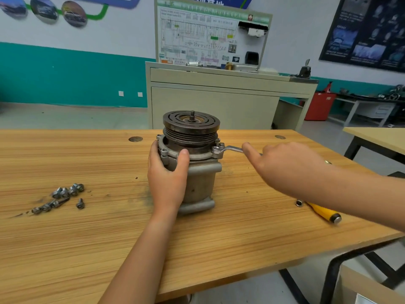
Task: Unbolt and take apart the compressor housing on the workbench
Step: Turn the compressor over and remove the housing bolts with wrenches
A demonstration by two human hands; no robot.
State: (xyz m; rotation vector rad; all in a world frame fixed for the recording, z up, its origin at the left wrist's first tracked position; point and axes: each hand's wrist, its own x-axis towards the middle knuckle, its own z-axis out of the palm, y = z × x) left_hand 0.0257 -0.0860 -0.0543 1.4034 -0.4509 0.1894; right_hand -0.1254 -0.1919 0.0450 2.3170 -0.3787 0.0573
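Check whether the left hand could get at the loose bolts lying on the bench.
Probably yes. The loose bolts lie on the bench left of the left hand, nothing between them, but that hand grips the compressor and would have to let go.

The compressor (201,183) stands mid-workbench (87,238), bolts (65,194) to its left, nut driver (322,210) to its right.

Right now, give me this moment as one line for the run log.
left hand: grips compressor housing | right hand: holds wrench, head at housing's top rim | loose bolts: on workbench, left
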